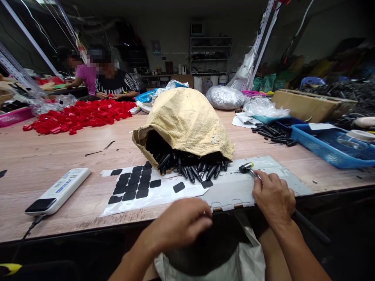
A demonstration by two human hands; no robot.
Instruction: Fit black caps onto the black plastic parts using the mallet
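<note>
My right hand (274,195) is closed around the handle of a small hammer (246,168), whose head rests on a grey board (234,189) at the table's near edge. Below that edge my left hand (181,222) hovers with its fingers curled; what it holds, if anything, is hidden. A tan sack (187,121) lies open toward me, spilling several black plastic parts (190,168). A white sheet with several black square pads (133,185) lies left of the board.
A white remote-like device (58,191) lies at the near left. A pile of red parts (79,115) covers the far left, where two people sit working. Blue trays (331,146) and more black parts stand at the right. A white bag (211,253) hangs open under my hands.
</note>
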